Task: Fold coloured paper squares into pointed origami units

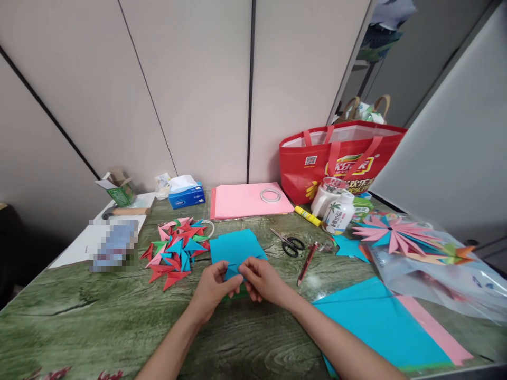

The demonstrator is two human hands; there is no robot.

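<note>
A small folded piece of blue paper (233, 271) is between my two hands, above the front of a stack of blue paper squares (237, 244). My left hand (216, 287) pinches its left side between thumb and fingers. On the right side, my right hand (263, 279) grips it with closed fingers. Left of my hands lies a pile of folded red, pink, blue and green paper pieces (178, 250). Black-handled scissors (291, 245) and a red pen (307, 264) rest to the right of the blue stack.
Pink sheets (245, 201) with a tape roll (270, 196) lie at the back. Behind are a tissue box (187, 196) and red bag (304, 171). A glue stick (308, 216), white bottle (338, 214), blue sheets (384, 327) and paper star (396, 232) are on the right.
</note>
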